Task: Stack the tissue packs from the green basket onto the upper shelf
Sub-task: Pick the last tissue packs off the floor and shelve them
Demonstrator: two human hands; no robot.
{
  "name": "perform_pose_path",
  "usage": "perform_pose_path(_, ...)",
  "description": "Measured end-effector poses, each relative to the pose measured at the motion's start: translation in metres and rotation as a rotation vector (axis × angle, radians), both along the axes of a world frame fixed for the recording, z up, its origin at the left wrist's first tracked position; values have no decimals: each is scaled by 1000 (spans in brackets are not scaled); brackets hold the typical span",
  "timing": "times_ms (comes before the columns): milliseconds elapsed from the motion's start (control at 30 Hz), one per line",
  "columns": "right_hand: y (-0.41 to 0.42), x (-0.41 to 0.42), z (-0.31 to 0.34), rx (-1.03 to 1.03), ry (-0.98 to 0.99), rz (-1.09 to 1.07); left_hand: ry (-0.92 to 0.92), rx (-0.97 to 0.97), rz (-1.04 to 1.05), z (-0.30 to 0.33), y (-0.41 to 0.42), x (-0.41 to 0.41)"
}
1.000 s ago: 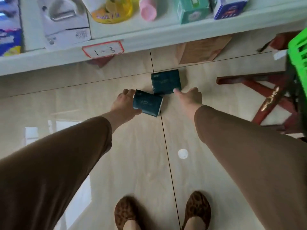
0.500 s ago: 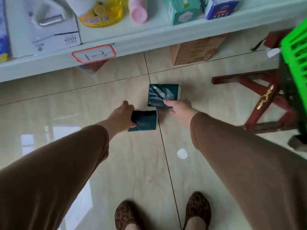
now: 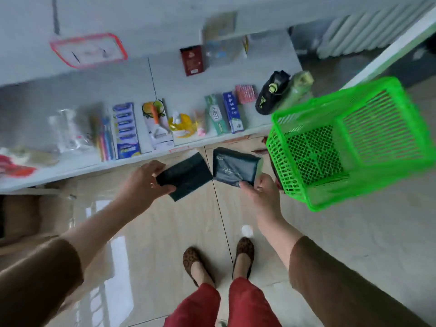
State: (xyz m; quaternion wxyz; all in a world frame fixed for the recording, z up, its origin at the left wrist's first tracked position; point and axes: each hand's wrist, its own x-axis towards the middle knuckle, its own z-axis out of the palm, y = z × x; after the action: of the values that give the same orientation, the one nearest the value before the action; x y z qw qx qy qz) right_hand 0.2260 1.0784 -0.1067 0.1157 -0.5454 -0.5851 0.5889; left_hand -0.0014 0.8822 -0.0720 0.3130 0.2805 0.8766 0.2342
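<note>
Both tissue packs are now off the floor, where they lay a second ago. The left hand [image 3: 144,182] grips the left pack [image 3: 186,176] by its near-left end, thumb on top, fingers curled beneath. The right hand [image 3: 262,194] pinches the right pack [image 3: 233,166] at its near edge. The packs nearly meet at one corner, held above the tiles in front of the lower shelf [image 3: 77,168]. The view has risen: the basket [image 3: 354,142] now shows whole at right, and a higher shelf [image 3: 165,76] has come into sight, blurred.
</note>
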Motion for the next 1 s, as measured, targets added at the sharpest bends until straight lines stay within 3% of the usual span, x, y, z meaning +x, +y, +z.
perform_pose_path(200, 26, -10, 170, 136, 207, 101, 208, 198, -133, 198, -5, -24)
perform_pose_path(400, 68, -57, 244, 260, 317, 163, 431, 305, -187, 302, 12, -67)
perform_pose_path(667, 158, -159, 271, 370, 325, 238, 714, 295, -208, 338, 86, -168)
perform_pose_path(1000, 256, -279, 260, 455, 209, 450, 809, 86, -99, 316, 170, -254)
